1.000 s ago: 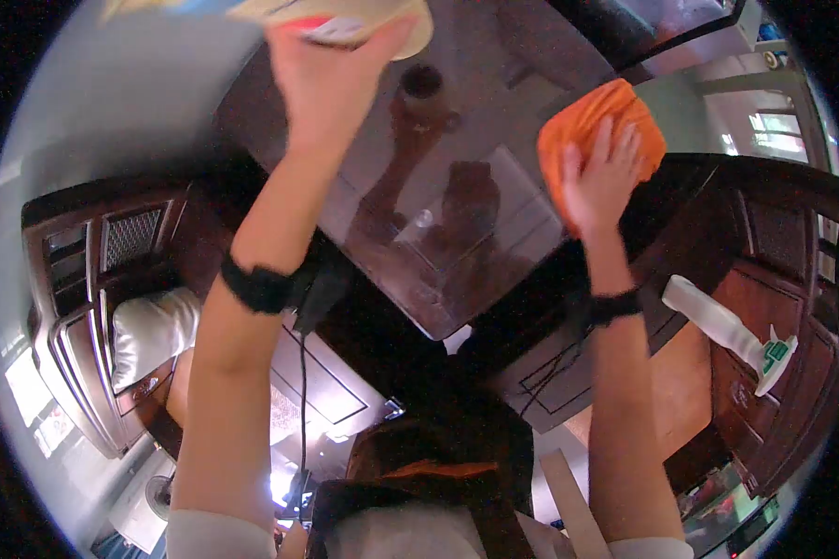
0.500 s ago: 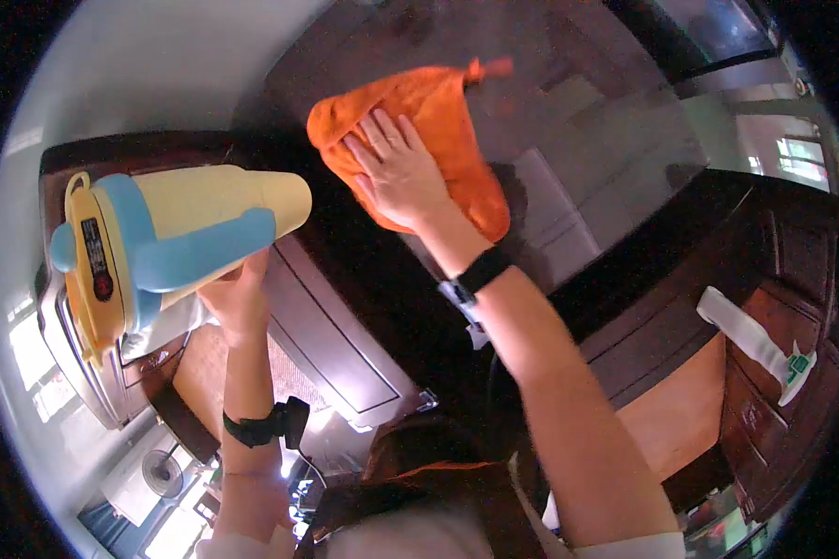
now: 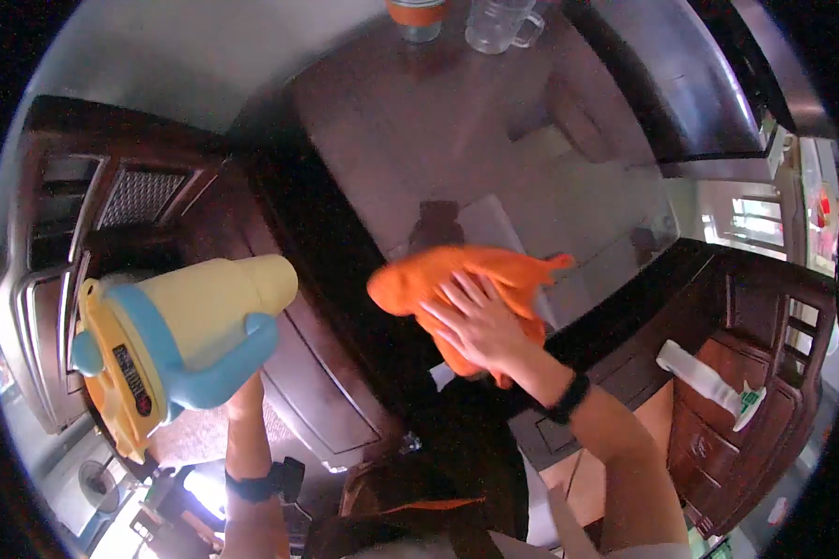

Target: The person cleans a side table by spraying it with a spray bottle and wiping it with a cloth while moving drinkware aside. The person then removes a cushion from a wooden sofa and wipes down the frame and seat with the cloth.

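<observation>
My left hand point(image 3: 246, 399) is closed on the blue handle of a large cream tumbler point(image 3: 196, 312) with a yellow lid, tilted onto its side in the air. The tumbler and its handle hide most of those fingers. My right hand point(image 3: 475, 321) lies flat with spread fingers on an orange cloth point(image 3: 429, 279). Bunched under the palm, the cloth rests near the close edge of a dark, glossy tabletop point(image 3: 419, 140).
A clear glass mug point(image 3: 499, 26) and a cup with an orange band point(image 3: 418, 19) stand at the tabletop's far edge. Dark wooden chairs point(image 3: 764, 373) flank the table. On the right-hand chair lies a white packet point(image 3: 704, 377) with green print.
My right hand and the cloth have come across the tabletop toward me. The view has shifted, bringing the mug and cup into sight. My left hand still holds the tumbler.
</observation>
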`<state>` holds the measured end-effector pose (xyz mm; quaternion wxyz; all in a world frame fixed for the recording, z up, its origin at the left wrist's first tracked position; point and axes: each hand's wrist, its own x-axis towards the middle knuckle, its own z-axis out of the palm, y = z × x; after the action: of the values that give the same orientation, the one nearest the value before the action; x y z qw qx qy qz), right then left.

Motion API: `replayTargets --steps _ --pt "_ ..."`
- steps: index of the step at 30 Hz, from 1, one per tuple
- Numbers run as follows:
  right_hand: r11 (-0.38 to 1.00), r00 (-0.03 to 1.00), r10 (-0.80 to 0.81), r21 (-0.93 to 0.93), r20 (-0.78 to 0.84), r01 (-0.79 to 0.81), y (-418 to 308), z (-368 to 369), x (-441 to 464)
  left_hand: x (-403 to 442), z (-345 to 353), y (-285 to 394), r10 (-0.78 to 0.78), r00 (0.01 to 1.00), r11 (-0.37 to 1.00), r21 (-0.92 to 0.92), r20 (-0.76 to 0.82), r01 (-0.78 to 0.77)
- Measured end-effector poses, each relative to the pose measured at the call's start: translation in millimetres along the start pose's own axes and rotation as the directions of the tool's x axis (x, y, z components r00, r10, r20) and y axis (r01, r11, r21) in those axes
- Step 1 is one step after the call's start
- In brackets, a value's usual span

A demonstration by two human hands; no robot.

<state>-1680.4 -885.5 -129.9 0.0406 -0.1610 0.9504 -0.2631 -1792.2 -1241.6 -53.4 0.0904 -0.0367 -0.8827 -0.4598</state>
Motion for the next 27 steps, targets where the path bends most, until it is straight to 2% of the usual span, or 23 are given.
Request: replayTargets --steps 2,4,6,10,12,13,15,16,17,19,20,22,23,27 --pt "1.0 0.982 -0.019 0.008 -0.189 0.02 29.7 2.4 70.6 -1.7 7.3 -0.4 -0.016 1.0 1.0 -0.007 0.004 0.016" --pt "0.999 0.956 -0.045 0.0 -0.29 0.047 74.6 -17.0 125.5 -1.2 14.3 2.2 -0.016 1.0 1.0 -0.014 0.013 0.017" --pt "0.988 0.949 0.002 -0.147 -0.316 -0.051 119.7 -54.5 144.4 -0.8 20.3 7.1 -0.017 0.999 1.0 -0.019 0.03 0.018" --pt "0.916 0.942 0.151 -0.317 -0.298 -0.247 200.4 -107.7 94.2 2.8 39.1 21.9 -0.014 0.994 0.998 -0.067 0.107 0.021" --pt "0.834 0.866 0.351 -0.302 -0.355 -0.462 240.6 -130.6 60.2 2.3 55.1 32.4 -0.017 0.984 0.992 -0.117 0.176 0.038" --pt "0.829 0.869 0.347 -0.318 -0.354 -0.46 258.0 -135.4 58.7 0.0 63.8 39.0 -0.022 0.976 0.988 -0.144 0.216 0.054" --pt "0.676 0.799 0.276 -0.483 -0.535 -0.556 293.8 -142.9 58.7 -4.5 85.1 53.1 -0.012 0.95 0.977 -0.197 0.313 0.077" --pt "0.669 0.795 0.275 -0.486 -0.54 -0.562 308.5 -151.6 67.1 -8.0 94.9 59.7 -0.001 0.934 0.971 -0.222 0.359 0.087" --pt "0.666 0.752 0.367 -0.409 -0.547 -0.623 321.5 -159.2 81.1 -12.7 104.8 67.2 0.01 0.914 0.964 -0.247 0.406 0.099" --pt "0.66 0.664 0.522 -0.24 -0.536 -0.712 331.9 -168.5 98.5 -20.6 120.3 79.2 0.038 0.872 0.951 -0.285 0.487 0.117" --pt "0.656 0.653 0.528 -0.228 -0.542 -0.72 329.1 -168.2 95.3 -24.6 125.8 84.6 0.047 0.851 0.944 -0.301 0.523 0.133" --pt "0.702 0.703 0.392 -0.3 -0.594 -0.645 315.8 -162.5 76.0 -31.8 131.0 94.5 0.051 0.819 0.933 -0.319 0.572 0.165" --pt "0.682 0.714 0.364 -0.35 -0.599 -0.642 304.2 -160.3 55.0 -33.1 135.1 101.0 0.055 0.805 0.925 -0.335 0.591 0.182" --pt "0.639 0.657 0.526 -0.259 -0.541 -0.725 257.9 -156.7 -64.1 -38.1 154.6 118.8 0.106 0.759 0.887 -0.406 0.643 0.22"
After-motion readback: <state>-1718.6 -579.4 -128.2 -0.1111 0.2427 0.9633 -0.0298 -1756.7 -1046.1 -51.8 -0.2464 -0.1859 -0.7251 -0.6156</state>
